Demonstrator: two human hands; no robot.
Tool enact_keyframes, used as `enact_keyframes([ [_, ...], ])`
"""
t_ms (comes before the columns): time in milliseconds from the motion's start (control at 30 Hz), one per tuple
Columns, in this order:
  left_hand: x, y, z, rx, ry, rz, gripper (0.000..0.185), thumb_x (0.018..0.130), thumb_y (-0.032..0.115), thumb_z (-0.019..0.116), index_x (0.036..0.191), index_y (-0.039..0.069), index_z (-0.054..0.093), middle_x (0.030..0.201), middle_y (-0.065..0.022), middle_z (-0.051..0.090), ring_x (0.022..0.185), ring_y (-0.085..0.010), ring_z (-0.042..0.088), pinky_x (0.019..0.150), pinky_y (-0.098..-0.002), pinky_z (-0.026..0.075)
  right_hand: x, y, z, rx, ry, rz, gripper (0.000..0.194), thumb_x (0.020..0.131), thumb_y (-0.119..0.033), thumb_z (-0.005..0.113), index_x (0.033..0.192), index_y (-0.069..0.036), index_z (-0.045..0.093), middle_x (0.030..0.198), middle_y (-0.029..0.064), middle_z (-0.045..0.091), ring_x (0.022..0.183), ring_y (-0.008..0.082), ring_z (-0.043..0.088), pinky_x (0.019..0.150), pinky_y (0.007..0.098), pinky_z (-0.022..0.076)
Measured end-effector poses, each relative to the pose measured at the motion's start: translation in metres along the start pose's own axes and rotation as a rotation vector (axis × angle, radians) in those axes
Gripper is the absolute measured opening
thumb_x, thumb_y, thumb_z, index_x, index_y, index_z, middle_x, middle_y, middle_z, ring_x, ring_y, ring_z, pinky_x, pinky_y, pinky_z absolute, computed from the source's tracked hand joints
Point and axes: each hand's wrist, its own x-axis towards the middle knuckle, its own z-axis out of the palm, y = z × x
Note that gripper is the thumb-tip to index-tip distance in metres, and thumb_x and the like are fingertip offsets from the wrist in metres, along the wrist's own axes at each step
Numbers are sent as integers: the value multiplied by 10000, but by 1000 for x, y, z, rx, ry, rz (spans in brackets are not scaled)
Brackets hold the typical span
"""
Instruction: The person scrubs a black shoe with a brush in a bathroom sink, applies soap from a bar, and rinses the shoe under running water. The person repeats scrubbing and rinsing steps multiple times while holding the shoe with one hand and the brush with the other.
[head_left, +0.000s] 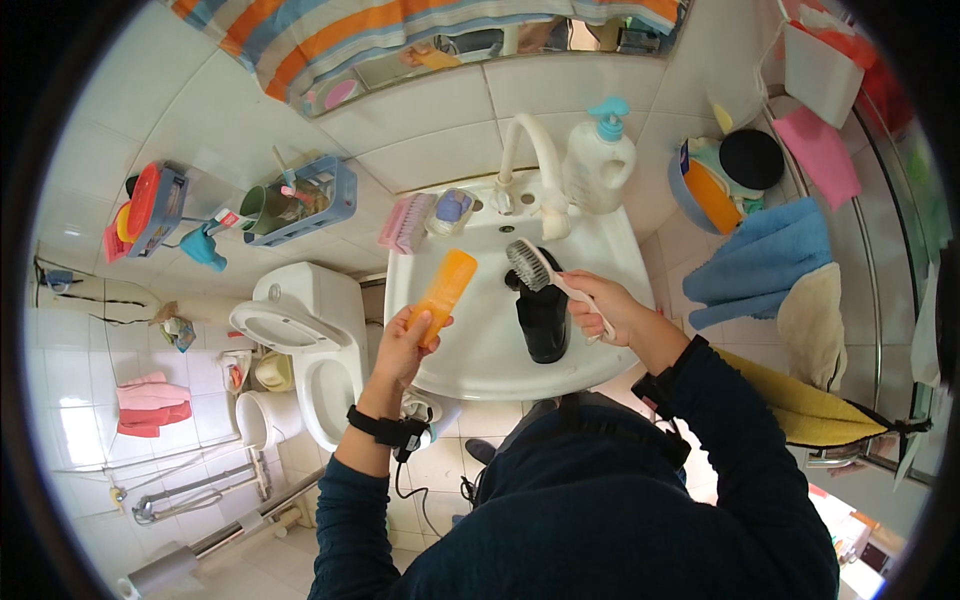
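Note:
In my left hand (401, 349) is a flat orange comb (451, 281), pinched at its lower end and held over the left part of the white washbasin (469, 367). The comb's edges are blurred, so its teeth are hard to see. My right hand (606, 306) grips the pale handle of a hairbrush (529, 265), its grey bristles facing left. Below the brush, a glossy black object (543, 330) lies in the basin, partly covered by the brush; its exact kind is unclear. The two tools are apart from each other.
A white faucet (551, 161) arches over the basin, beside a pump bottle (600, 161). A pink scrub brush (406, 223) and a soap dish (448, 211) sit on the left rim. The toilet (326, 382) stands left; towels (765, 262) hang right.

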Motion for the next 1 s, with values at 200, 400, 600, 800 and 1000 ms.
enact_keyframes([
  [200,-15,66,-28,-25,-32,124,306,920,264,536,1118,33,503,897,-99,637,528,-58,437,512,-166,389,9,5,-20,310,-335,195,355,941,-408,432,738,-118,466,495,-32,339,353,60,290,316,196,195],
  [400,-51,158,-78,-96,120,434,369,929,276,523,1180,9,476,958,-108,617,552,-63,430,530,-184,385,22,6,-23,204,-190,247,548,910,-507,399,500,-146,358,401,-21,332,294,98,299,282,240,238],
  [600,-74,262,-163,-382,273,687,380,949,270,486,1223,11,441,1020,-69,601,592,-35,462,516,-138,428,21,8,-38,162,-99,249,558,894,-526,435,493,-141,379,403,-5,275,348,127,279,346,255,224],
  [800,-67,351,-239,-226,660,592,315,925,277,542,1099,20,489,932,-90,601,569,-74,484,478,-146,426,18,17,-54,287,-40,198,358,911,-463,447,761,-141,490,475,-7,326,365,119,273,352,252,212],
  [1000,-57,386,-271,-118,930,484,279,872,301,626,970,63,519,723,-19,543,516,-73,498,424,-137,412,15,21,-64,406,96,180,206,918,-404,463,968,-204,472,531,-4,364,383,107,278,359,252,206],
])
